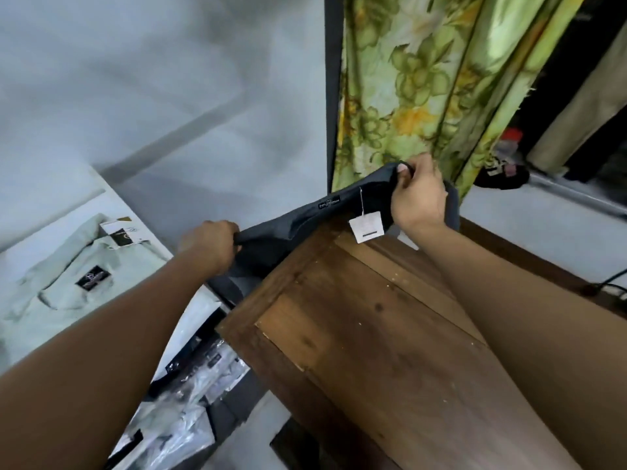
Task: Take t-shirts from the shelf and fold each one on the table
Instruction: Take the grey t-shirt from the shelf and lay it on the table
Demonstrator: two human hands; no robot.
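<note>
Wooden counter (pixel 390 351) lay bare in the near field, likely kept free as folding surface. At its far corner, dark grey t-shirt (pixel 288 228) hung stretched between both hands, draped over the edge, not yet laid flat. Left hand (pixel 210 244) gripped one end with fingers curled round bunched cloth; right hand (pixel 419 195) pinched the other end higher, probably to spread the garment before lowering it. White price tag (pixel 368 227) dangled near the collar label. Pale green shirt (pixel 64 283) lay apart, left. Floral curtain (pixel 424 79) hung behind.
</note>
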